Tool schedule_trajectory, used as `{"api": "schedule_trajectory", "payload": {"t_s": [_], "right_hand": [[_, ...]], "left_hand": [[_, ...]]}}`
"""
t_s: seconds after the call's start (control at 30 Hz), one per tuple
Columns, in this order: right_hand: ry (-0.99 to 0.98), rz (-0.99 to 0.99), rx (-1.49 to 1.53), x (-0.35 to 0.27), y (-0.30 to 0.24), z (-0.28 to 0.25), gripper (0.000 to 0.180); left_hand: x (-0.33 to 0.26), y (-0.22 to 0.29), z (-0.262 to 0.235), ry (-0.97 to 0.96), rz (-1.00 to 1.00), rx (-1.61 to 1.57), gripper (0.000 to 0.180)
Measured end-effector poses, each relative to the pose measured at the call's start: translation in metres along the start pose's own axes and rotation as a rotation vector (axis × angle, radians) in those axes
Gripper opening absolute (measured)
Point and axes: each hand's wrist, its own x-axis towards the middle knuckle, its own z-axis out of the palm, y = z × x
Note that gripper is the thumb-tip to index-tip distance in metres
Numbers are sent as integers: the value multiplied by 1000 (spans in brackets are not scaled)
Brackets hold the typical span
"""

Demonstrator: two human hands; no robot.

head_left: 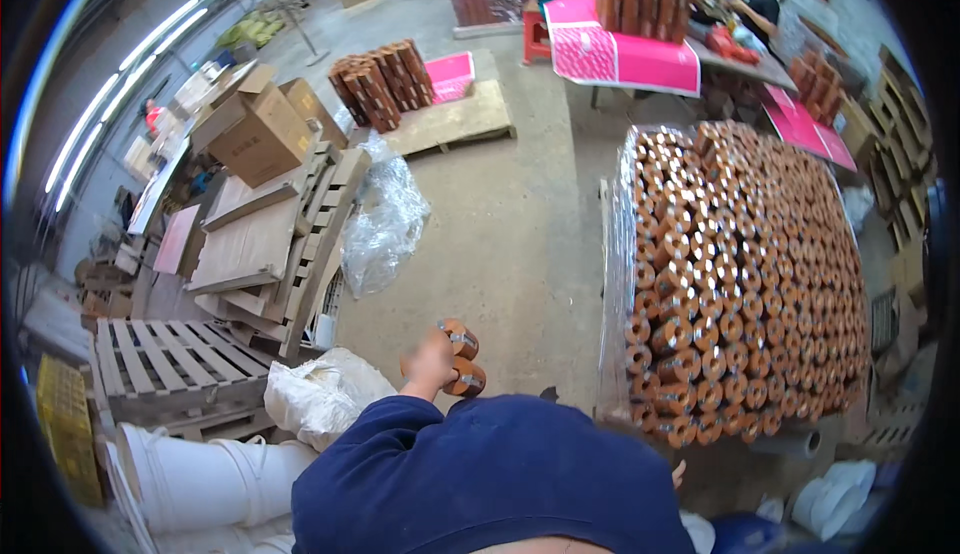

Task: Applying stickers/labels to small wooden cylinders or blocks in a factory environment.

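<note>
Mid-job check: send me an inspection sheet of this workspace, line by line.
Surface: concrete floor ahead of the person.
Job's things: two brown cylinders; large stack of hollow-ended cylinders at right, clear film down its left side.
Clutter: crumpled plastic film, white sack and slatted wooden pallet, all at left.
Hands: left hand blurred, holding the two cylinders; right hand mostly hidden, grip unclear.
Cables: nothing seen.
Surroundings: dark-shirted co-worker, pink sheets.
</note>
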Motion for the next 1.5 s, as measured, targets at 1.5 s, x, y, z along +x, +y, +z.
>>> {"api": "schedule_trajectory", "payload": {"t_s": [1.5], "right_hand": [[323,897,76,86,-215,91,92]], "left_hand": [[296,384,-113,-42,1192,564,69]]}}
